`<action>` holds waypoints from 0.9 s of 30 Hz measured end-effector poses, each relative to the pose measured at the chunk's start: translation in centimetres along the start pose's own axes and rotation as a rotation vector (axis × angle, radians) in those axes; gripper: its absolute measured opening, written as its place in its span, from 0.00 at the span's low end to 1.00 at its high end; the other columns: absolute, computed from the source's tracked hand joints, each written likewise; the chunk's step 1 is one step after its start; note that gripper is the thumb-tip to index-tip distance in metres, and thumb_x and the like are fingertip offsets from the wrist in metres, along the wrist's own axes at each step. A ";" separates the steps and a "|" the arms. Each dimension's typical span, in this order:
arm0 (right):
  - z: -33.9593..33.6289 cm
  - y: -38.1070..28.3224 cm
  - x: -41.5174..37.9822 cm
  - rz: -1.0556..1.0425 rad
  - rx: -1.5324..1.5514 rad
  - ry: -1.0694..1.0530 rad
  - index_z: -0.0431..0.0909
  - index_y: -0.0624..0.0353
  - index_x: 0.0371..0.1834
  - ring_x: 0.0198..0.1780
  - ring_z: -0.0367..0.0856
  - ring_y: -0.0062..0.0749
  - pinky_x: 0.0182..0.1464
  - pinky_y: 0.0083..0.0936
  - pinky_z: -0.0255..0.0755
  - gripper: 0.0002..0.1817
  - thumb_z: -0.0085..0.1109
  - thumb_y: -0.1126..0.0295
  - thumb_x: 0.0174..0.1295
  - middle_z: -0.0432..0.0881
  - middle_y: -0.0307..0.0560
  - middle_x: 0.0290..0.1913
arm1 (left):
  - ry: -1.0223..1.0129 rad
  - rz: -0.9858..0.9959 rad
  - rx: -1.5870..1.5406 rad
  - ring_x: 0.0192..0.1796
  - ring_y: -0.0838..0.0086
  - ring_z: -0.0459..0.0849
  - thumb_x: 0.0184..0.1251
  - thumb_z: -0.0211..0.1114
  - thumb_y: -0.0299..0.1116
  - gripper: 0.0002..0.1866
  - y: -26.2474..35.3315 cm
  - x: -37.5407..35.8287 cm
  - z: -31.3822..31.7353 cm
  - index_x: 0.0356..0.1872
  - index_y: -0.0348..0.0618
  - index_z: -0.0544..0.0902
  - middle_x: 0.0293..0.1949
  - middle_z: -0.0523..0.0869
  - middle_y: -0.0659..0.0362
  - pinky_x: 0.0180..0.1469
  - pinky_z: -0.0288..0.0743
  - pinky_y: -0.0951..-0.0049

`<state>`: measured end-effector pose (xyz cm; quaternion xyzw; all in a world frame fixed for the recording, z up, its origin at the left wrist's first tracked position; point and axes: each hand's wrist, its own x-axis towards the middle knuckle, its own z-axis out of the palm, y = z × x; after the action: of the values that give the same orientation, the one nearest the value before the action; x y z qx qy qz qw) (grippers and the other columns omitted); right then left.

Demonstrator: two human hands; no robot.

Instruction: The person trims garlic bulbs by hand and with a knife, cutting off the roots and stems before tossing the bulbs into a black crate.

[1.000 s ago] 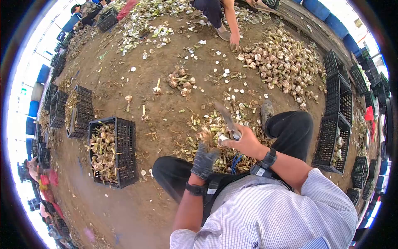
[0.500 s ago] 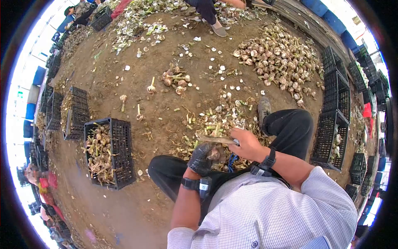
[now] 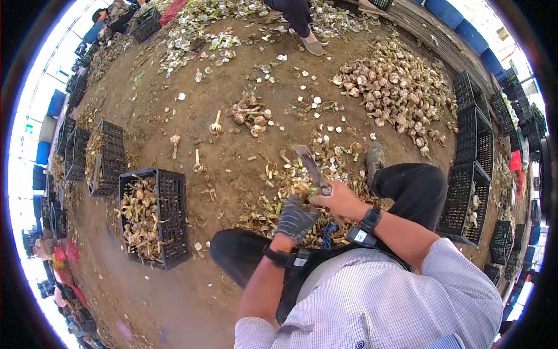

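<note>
In the right hand [image 3: 342, 201], grips a knife [image 3: 313, 167] over trimmings [image 3: 268, 203] on the dirt floor [image 3: 229, 157], with gloved left hand [image 3: 297, 218] curled just beside, cannot tell around what.

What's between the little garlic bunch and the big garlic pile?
In the head view, white scraps and dry brownish bits lie scattered on brown dirt there.

Your knife [image 3: 313, 168], its blade dull and brownish, slants from your right hand [image 3: 343, 202] toward the far left. Beside it, garlic [image 3: 301, 189] shows pale and tan beyond your left hand [image 3: 296, 220], mostly hidden.
</note>
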<state>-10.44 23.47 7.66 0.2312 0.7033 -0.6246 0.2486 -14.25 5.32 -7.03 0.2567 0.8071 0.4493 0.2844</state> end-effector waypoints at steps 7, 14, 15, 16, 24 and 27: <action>-8.3 5.8 6.3 -0.095 0.162 0.447 0.82 0.64 0.43 0.26 0.77 0.21 0.27 0.24 0.70 0.19 0.68 0.58 0.58 0.81 0.41 0.27 | -0.073 0.006 0.072 0.55 0.57 0.79 0.61 0.70 0.45 0.33 -0.1 5.4 -2.3 0.63 0.41 0.69 0.56 0.80 0.47 0.63 0.70 0.61; -17.8 0.6 2.4 -0.278 0.547 1.121 0.77 0.63 0.43 0.32 0.80 0.25 0.33 0.25 0.73 0.08 0.62 0.72 0.65 0.82 0.38 0.36 | -0.050 -0.415 0.565 0.75 0.49 0.59 0.49 0.73 0.57 0.51 -4.3 16.0 -10.3 0.70 0.35 0.64 0.72 0.64 0.43 0.76 0.53 0.60; -16.7 0.4 2.3 -0.267 0.485 1.180 0.77 0.63 0.46 0.32 0.80 0.24 0.32 0.24 0.73 0.09 0.62 0.73 0.65 0.82 0.39 0.37 | -0.053 -0.403 0.622 0.74 0.48 0.60 0.50 0.72 0.56 0.50 -6.2 17.7 -11.1 0.70 0.35 0.65 0.72 0.63 0.42 0.75 0.55 0.59; -16.1 1.3 2.2 -0.254 0.461 1.102 0.77 0.63 0.47 0.33 0.80 0.24 0.32 0.24 0.74 0.10 0.62 0.73 0.64 0.82 0.40 0.38 | -0.052 -0.395 0.683 0.73 0.47 0.61 0.51 0.71 0.54 0.48 -8.8 19.4 -11.8 0.70 0.35 0.65 0.72 0.62 0.40 0.75 0.57 0.59; -11.5 4.8 3.5 0.059 0.379 0.644 0.78 0.63 0.48 0.26 0.77 0.19 0.28 0.19 0.72 0.15 0.66 0.68 0.62 0.83 0.40 0.32 | 0.014 -0.459 0.829 0.70 0.48 0.67 0.57 0.68 0.42 0.37 -19.1 30.9 -12.9 0.68 0.42 0.68 0.69 0.67 0.38 0.69 0.66 0.57; -11.8 0.9 2.8 0.293 0.361 0.479 0.77 0.62 0.49 0.19 0.73 0.19 0.21 0.22 0.68 0.18 0.68 0.65 0.60 0.80 0.38 0.27 | -0.022 -0.500 0.776 0.65 0.48 0.73 0.57 0.68 0.39 0.35 -16.4 32.0 -13.4 0.67 0.40 0.70 0.66 0.71 0.37 0.65 0.70 0.58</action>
<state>-12.77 35.31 6.33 0.5104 0.5791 -0.6245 0.1185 -48.70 11.44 -22.83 0.1464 0.9496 0.0289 0.2757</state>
